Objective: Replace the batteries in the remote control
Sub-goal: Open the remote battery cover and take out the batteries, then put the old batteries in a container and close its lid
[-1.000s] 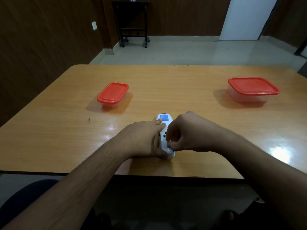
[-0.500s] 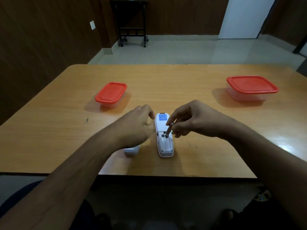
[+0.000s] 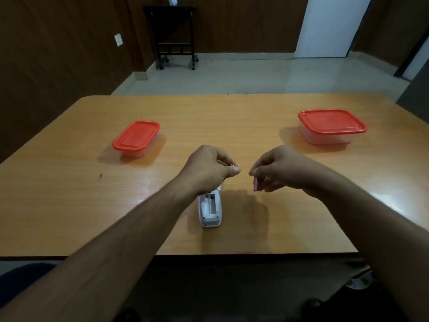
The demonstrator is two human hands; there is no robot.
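Note:
The white remote (image 3: 210, 209) lies face down on the wooden table (image 3: 232, 117) near its front edge. Its battery compartment is uncovered and looks empty. My right hand (image 3: 281, 173) hovers above and to the right of it, pinching a small pinkish battery (image 3: 256, 185) that hangs down from my fingertips. My left hand (image 3: 209, 169) hovers over the remote's far end with its fingers curled, pinching a small object with a shiny tip (image 3: 232, 165); most of that object is hidden. My left forearm covers the remote's left side, and the compartment cover is out of sight.
A small clear container with a red lid (image 3: 137, 138) sits at the left of the table. A larger one with a red lid (image 3: 332, 125) sits at the back right. A tiny dark speck (image 3: 100, 175) lies at the left. A dark cart (image 3: 176, 36) stands by the far wall.
Both hands have lifted off the remote. The right hand drew a battery out of the compartment and carried it up and right. The left hand rose toward the middle, pinching a small object.

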